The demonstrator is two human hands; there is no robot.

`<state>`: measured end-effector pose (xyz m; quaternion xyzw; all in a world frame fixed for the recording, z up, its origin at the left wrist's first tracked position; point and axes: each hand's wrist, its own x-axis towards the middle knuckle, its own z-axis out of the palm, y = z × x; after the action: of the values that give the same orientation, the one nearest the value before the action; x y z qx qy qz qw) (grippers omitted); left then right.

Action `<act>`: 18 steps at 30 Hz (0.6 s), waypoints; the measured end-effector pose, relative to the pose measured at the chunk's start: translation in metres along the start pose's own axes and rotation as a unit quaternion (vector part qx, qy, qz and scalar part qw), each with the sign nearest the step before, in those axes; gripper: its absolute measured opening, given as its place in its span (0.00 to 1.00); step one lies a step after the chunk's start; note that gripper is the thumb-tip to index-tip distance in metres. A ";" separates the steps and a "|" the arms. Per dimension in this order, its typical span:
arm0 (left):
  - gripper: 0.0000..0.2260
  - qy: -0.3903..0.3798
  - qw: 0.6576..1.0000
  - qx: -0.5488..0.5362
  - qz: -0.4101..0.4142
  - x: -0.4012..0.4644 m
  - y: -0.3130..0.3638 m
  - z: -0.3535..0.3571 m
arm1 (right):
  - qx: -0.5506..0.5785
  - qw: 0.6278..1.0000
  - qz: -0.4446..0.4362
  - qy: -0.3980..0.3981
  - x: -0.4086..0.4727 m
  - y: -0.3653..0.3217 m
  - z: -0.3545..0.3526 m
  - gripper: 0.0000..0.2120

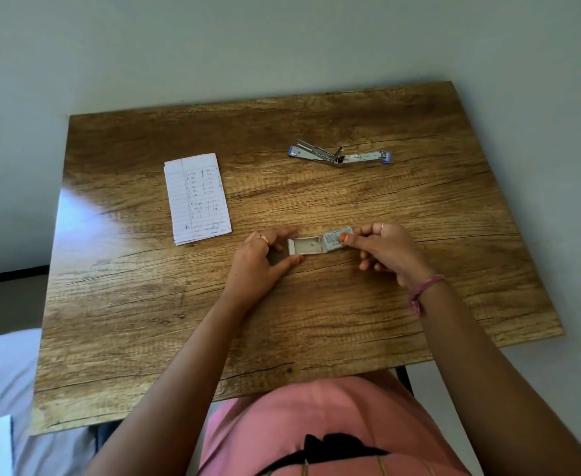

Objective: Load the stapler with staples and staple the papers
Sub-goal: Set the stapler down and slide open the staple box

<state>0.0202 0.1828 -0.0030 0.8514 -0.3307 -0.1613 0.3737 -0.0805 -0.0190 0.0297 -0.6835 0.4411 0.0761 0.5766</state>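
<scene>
Step in hand: the staple box (pixel 320 242) is being slid open near the middle of the table (pixel 145 338); judged from this, staples are still to be taken out and the stapler is not yet loaded.
Left hand (pixel 265 262): the pale inner tray (pixel 304 246) is pinched at its left end between thumb and fingers.
Right hand (pixel 385 249): the printed sleeve (pixel 337 238) is gripped, thumb on top and fingers curled behind.
Tray contents: the exposed part looks almost bare, with one small speck seen; whether a staple strip lies further in under the sleeve cannot be told.
Advice for the pull: the tray is best kept level and low over the table and drawn out slowly, so that no strip is spilled or broken.
Advice for the pick: a whole strip should be lifted by its sides and not bent.
Papers (pixel 198 198): a lined, handwritten stack lies flat towards the left edge, apart from both hands.
Stapler (pixel 340 157): it lies swung open towards the far right corner, well apart from the box, with its channel exposed.
Advice for loading: the strip should be laid points down in that channel, and the top closed until it is felt to catch.
</scene>
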 end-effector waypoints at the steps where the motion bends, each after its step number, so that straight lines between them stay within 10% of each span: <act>1: 0.19 0.003 1.000 -0.001 0.005 -0.001 0.000 0.001 | 0.005 1.000 -0.003 0.000 0.000 0.000 0.001 0.13; 10: 0.18 0.019 0.999 0.013 0.028 -0.001 -0.001 0.006 | -0.208 0.934 -0.275 0.094 -0.013 0.013 0.018 0.06; 18: 0.18 0.039 0.998 0.023 0.045 -0.001 -0.004 0.009 | -0.384 0.854 -0.341 0.088 -0.018 0.002 0.043 0.10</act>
<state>0.0164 0.1808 -0.0115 0.8499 -0.3574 -0.1034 0.3731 -0.0752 0.0273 0.0249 -0.9617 0.1654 -0.0222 0.2173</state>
